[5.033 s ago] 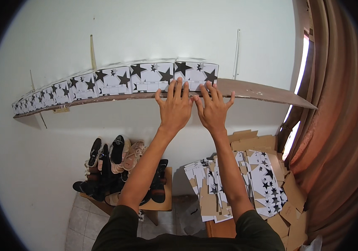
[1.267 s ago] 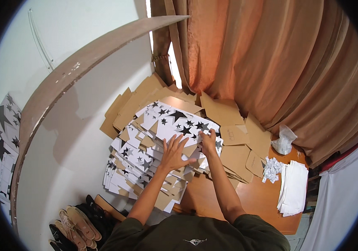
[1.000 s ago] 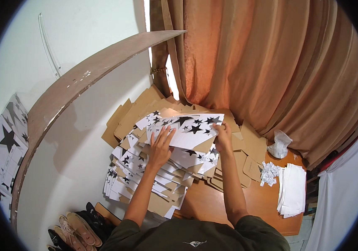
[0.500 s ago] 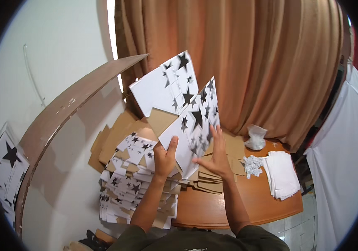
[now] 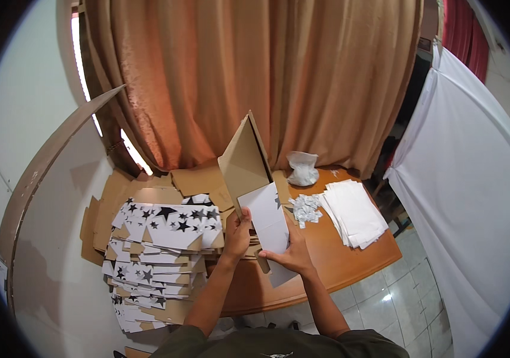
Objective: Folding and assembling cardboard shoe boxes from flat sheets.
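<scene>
Above the table's middle I hold a folded cardboard piece, brown on the inner side and white with black stars on the outer. It stands tilted, its pointed top toward the curtain. My left hand is closed on its left edge, thumb upward. My right hand grips the lower right part, thumb across the white face; the fingers behind it are hidden. To the left lies a tall stack of flat star-printed cardboard pieces.
Plain brown cardboard lies at the back of the wooden table. On its right are a pile of small pale packets, a white plastic bag and white sheets. A brown curtain hangs behind; a wall stands left.
The star-printed piece was spread with its white faces showing; now it is folded and turned, its brown inside visible. My right hand has closed on it. The view has swung right.
</scene>
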`<state>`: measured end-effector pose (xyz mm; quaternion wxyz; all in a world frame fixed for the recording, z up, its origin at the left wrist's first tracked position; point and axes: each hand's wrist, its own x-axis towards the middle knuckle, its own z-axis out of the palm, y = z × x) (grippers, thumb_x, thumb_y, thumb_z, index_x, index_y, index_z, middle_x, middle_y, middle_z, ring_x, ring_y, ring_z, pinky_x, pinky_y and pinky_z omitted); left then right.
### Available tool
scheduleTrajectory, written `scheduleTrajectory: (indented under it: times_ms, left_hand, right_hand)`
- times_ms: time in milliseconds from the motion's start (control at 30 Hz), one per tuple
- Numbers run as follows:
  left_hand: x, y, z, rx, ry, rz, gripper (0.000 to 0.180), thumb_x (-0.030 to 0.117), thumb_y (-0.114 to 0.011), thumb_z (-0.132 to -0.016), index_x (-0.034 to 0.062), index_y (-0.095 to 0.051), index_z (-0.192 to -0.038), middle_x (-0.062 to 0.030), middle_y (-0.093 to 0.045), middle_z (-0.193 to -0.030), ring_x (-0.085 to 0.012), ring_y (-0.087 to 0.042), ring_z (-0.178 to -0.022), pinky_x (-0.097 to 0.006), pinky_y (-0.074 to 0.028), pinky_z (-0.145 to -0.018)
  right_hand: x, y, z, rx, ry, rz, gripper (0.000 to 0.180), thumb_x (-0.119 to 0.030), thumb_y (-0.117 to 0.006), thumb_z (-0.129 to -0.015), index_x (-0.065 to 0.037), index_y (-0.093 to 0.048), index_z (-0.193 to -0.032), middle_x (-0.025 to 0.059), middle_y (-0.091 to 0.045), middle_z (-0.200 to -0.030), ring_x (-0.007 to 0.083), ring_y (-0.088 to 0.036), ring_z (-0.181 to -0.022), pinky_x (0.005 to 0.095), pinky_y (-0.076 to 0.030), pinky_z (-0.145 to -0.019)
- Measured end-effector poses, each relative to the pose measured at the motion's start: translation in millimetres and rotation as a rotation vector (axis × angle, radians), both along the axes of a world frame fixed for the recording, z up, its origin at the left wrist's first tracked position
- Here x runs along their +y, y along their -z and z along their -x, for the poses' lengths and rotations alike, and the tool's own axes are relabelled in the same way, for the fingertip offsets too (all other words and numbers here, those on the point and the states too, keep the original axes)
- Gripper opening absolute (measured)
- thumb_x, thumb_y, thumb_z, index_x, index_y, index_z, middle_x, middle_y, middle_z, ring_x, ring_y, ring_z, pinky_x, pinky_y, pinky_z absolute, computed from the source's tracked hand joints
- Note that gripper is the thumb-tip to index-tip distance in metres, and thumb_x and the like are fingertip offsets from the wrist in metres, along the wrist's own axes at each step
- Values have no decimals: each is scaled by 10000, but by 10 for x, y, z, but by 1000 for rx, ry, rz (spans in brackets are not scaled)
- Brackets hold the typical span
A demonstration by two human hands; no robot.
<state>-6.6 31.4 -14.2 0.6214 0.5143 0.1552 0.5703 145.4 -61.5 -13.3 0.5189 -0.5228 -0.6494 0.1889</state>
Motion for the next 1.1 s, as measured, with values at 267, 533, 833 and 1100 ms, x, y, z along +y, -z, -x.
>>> scheduleTrajectory:
  times_ms: [267,533,833,1100]
  left_hand:
    - [-762,-33,-913,266,-104,-105,449,382,-427,-1104,-11,-642,-1082,33,-547,-860,-60,-422,-768,-220,-377,-700]
    - [-1553,-35,-1547,754,-99,-36,471,388,-482,-1083,-36,-632,-944,38,-511,-727,-64,-419,-705,-264,-383,-621]
    - [-1783,112,-1562,742,-264,-7,376,294,-562,-1049,-43,-664,-1179,-48,-700,-966,-87,-595,-835,-252,-491,-753]
    - [-1513,608,-1657,899,-377,-56,319,140,-555,-985,-46,-617,-1237,-250,-715,-1022,-334,-708,-959,-407,-531,-838]
  right_hand:
    - [-879,191,-1307,162,262,41,1018,-396,-918,-683,38,-425,-1460,247,-652,-1242,330,-670,-1108,421,-524,-952]
    - [-1378,296,-2535,300,407,240,865,-390,-888,-742,38,-466,-1363,234,-694,-1124,288,-704,-970,392,-566,-843]
    - [-821,999,-2662,337,86,285,907,-475,-866,-766,50,-460,-1385,231,-646,-1239,312,-648,-1132,395,-512,-967]
    - [-539,1644,-2595,303,115,425,987,-505,-868,-750,55,-414,-1424,259,-633,-1265,327,-623,-1202,415,-500,-1003]
